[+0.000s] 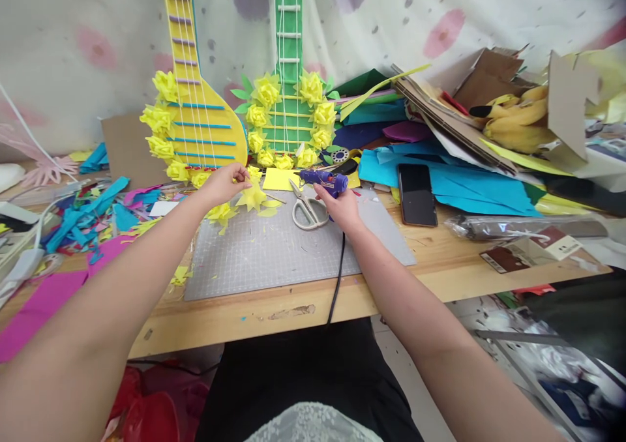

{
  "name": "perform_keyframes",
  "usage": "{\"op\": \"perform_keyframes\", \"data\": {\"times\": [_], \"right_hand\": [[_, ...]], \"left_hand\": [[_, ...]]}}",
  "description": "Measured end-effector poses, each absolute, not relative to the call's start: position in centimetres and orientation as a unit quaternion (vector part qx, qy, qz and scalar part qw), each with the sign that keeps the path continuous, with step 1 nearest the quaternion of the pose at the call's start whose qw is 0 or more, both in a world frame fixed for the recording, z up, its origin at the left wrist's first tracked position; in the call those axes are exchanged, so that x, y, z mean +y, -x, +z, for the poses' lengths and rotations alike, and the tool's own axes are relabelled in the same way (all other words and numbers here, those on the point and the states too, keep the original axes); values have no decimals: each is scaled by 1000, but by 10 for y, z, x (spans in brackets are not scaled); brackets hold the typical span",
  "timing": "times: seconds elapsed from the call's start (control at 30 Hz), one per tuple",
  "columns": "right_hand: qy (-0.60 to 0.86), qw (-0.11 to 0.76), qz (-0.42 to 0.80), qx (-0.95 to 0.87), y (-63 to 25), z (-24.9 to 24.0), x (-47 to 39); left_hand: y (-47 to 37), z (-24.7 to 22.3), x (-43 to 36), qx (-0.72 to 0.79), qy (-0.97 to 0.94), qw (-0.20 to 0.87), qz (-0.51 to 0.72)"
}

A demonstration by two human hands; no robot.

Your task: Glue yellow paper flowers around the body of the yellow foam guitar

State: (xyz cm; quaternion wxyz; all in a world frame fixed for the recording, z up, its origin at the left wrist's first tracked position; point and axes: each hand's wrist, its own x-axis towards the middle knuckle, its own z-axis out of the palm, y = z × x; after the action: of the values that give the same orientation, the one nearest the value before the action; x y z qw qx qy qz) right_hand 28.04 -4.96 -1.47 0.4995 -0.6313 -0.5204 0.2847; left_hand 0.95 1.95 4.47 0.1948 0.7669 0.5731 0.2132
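My left hand [223, 184] pinches a yellow paper flower [252, 195] just below the rim of a yellow paper guitar [205, 126] ringed with yellow flowers. My right hand [341, 208] grips a blue glue gun [325, 181], nozzle pointing left toward the flower, its black cord [336, 279] running over the table's front edge. A green paper guitar [288, 113] with yellow flowers stands behind. White-handled scissors [306, 210] lie on the grey cutting mat [274, 253] between my hands.
A black phone [417, 194] lies on blue paper sheets at the right. Cardboard and a yellow plush toy [516, 122] pile up at back right. Blue, pink and yellow paper scraps [83, 220] cover the left of the wooden table [440, 272].
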Motion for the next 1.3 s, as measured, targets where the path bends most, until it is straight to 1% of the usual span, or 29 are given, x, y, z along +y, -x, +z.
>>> {"op": "perform_keyframes", "data": {"times": [0.27, 0.47, 0.77, 0.87, 0.93, 1.07, 1.3], "right_hand": [[634, 497, 268, -528, -281, -15, -49], [633, 496, 279, -525, -281, -16, -48], [636, 497, 277, -521, -282, -16, -47], [635, 499, 274, -523, -282, -17, -47], [633, 500, 276, -523, -282, -18, -47], [632, 495, 280, -526, -282, -17, -47], [636, 495, 266, -529, -281, -15, -49]], "left_hand": [[-15, 42, 12, 591, -757, 179, 211], [-19, 43, 9, 605, -756, 159, 193], [-13, 32, 17, 581, -778, 115, 210], [-12, 31, 15, 576, -773, 131, 231], [-12, 32, 13, 574, -767, 160, 238], [-12, 33, 10, 571, -761, 217, 220], [-12, 29, 15, 578, -751, 243, 207]]}}
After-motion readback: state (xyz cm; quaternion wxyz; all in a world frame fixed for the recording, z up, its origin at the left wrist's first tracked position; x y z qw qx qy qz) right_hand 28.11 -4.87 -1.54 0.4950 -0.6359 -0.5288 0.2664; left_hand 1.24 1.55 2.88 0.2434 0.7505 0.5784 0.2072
